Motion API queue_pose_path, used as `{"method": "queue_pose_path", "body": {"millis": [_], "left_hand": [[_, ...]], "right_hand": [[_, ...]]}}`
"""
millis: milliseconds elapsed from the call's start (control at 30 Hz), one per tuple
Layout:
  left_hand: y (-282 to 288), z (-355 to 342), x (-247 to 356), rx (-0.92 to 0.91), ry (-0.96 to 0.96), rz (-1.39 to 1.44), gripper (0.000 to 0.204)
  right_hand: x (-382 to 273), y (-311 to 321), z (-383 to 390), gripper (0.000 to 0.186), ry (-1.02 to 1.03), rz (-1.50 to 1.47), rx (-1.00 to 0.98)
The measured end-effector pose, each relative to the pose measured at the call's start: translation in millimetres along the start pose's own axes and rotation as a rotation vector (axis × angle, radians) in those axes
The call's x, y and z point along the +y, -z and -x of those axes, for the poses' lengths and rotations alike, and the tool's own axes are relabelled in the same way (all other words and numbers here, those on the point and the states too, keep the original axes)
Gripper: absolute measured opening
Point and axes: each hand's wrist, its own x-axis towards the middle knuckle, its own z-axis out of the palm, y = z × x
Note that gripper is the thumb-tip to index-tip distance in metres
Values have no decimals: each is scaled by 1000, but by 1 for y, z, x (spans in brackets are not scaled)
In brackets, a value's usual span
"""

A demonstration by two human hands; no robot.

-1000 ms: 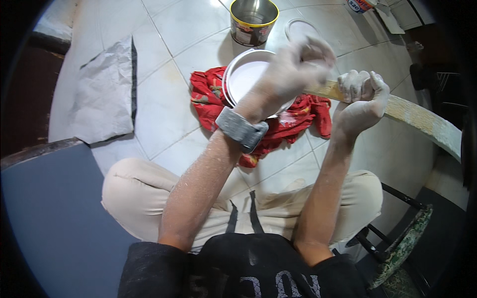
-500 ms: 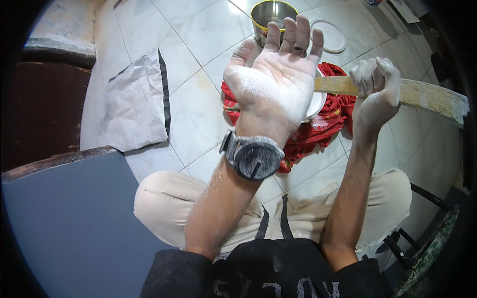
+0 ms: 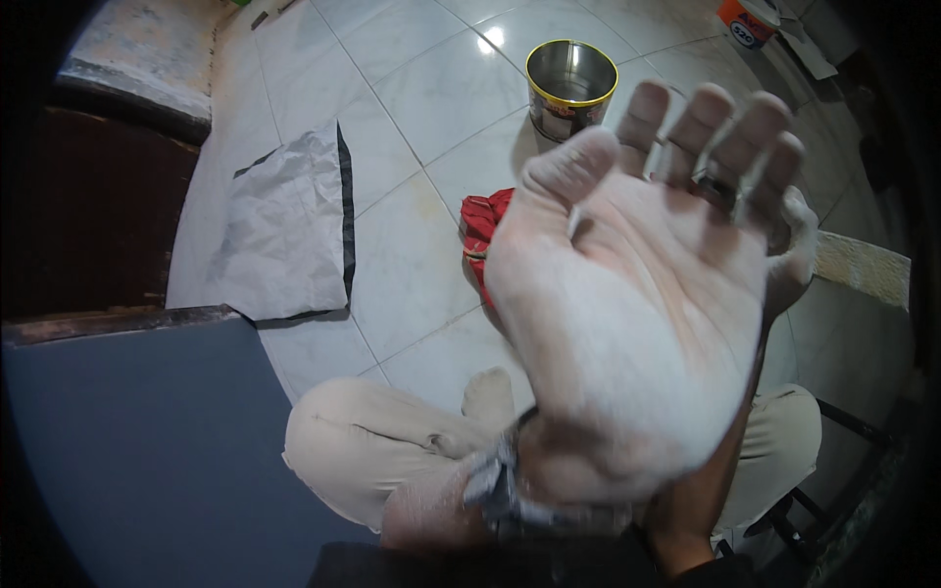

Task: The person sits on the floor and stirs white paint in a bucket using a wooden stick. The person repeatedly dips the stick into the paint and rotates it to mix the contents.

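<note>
My left hand (image 3: 637,323) is raised close to the camera, palm up and dusted with white powder. Its fingers are stretched out and slightly bent, with a dark ring on one and a grey watch (image 3: 500,490) at the wrist. Mostly hidden behind it, my right hand (image 3: 799,245) is closed around a flat wooden slat (image 3: 863,267), whose pale end sticks out to the right. A red cloth (image 3: 482,235) on the floor shows only at its left edge past my left hand.
An open tin with a yellow rim (image 3: 564,120) stands on the tiles beyond my hands. A white sack with a black edge (image 3: 289,225) lies to the left, by a blue-grey panel (image 3: 127,421). An orange tub (image 3: 747,24) sits far right. Black metal legs (image 3: 853,421) are at lower right.
My left hand has come up much nearer to the camera, now covering the red cloth and most of my right hand. My right hand and the slat have shifted lower in view.
</note>
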Motion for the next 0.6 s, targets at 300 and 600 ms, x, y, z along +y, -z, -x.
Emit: {"method": "queue_pose_path", "body": {"millis": [300,600], "left_hand": [[46,-35,15,225,-137,-28,33],[21,-10,12,117,-98,-31,30]], "right_hand": [[6,3,0,34,41,-12,-122],[1,-3,4,34,57,0,-164]]}}
